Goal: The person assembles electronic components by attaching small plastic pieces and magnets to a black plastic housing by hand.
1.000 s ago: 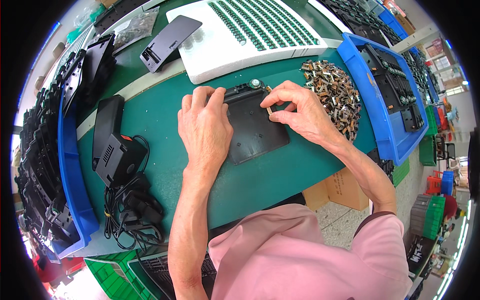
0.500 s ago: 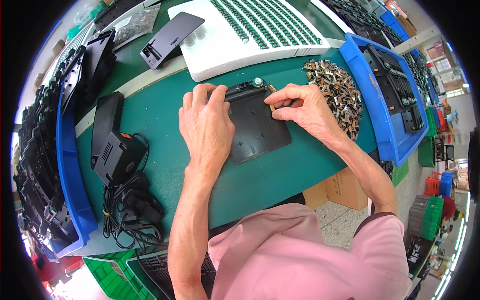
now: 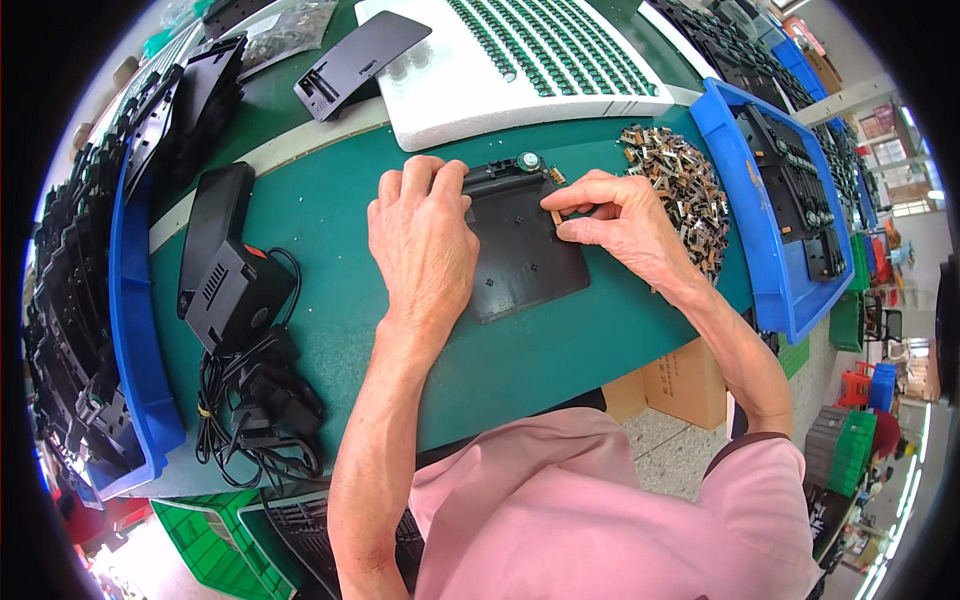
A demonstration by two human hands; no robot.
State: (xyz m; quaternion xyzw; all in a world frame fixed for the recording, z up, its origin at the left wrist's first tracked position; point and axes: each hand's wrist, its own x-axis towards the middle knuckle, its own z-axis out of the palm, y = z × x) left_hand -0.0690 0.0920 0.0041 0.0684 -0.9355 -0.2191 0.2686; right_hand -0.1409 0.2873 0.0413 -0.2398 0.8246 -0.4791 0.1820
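Observation:
A black plastic panel (image 3: 525, 255) lies flat on the green tabletop in front of me. My left hand (image 3: 425, 240) grips its left side near the top, the fingers bent over the edge and the fingertips partly hidden. At the panel's right edge, my right hand (image 3: 630, 220) pinches a tiny tan-and-metal part (image 3: 557, 217) that looks like a small switch. A similar small part (image 3: 557, 175) sits by the panel's upper right corner. Beside that corner is a round silver-topped piece (image 3: 529, 161) on the panel.
A pile of small switch-like parts (image 3: 680, 195) lies to the right, beside a blue bin (image 3: 765, 240) of black panels. Behind stands a white foam board (image 3: 440, 100) with rows of green pieces. At left are a black device (image 3: 235, 300), coiled cables (image 3: 230, 420) and another blue bin (image 3: 140, 370).
The whole view has shifted slightly. Both hands keep nearly the same place at the panel, and the tan part in my right fingers shows a little more clearly.

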